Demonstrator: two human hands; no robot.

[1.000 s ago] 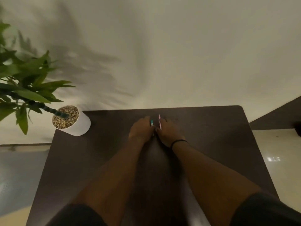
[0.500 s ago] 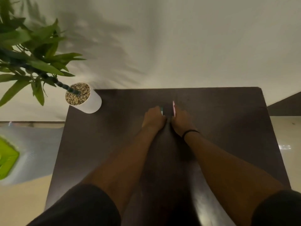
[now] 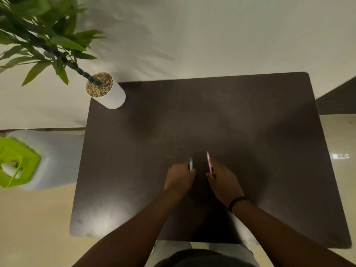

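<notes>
Over the middle of a dark brown table, my left hand grips a small teal and white object that sticks up past the fingers. My right hand, with a black band at the wrist, grips a thin pink object that also points away from me. The two hands sit side by side, a small gap between them. What the objects are is too small to tell.
A white pot filled with pebbles holds a green leafy plant at the table's far left corner. Left of the table a lime green basket rests on a white cylinder. A pale wall rises behind.
The view has tilted down, so the hands sit lower in the frame. My hands have drawn slightly apart, each still holding its object.
</notes>
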